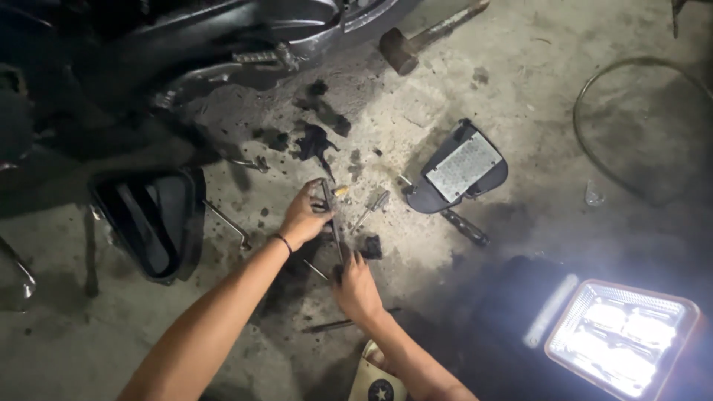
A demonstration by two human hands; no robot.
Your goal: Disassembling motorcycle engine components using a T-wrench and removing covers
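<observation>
Metal tool (332,215) | left hand (303,217) grip clasps it | right hand (356,286) grip too

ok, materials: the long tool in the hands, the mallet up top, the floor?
Long tool: looks like dark metal, thin and rigid, dull finish; held by left hand and right hand. Mallet: head looks rusty metal or rubber, unclear; handle probably wood. Floor: bare concrete, grey, oil-stained.

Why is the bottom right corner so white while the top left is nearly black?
Head view: the lit work lamp glares, washing out its own face; the motorcycle lies in deep shadow. The left hand and right hand, holding a thin dark tool, look slightly soft.
</observation>
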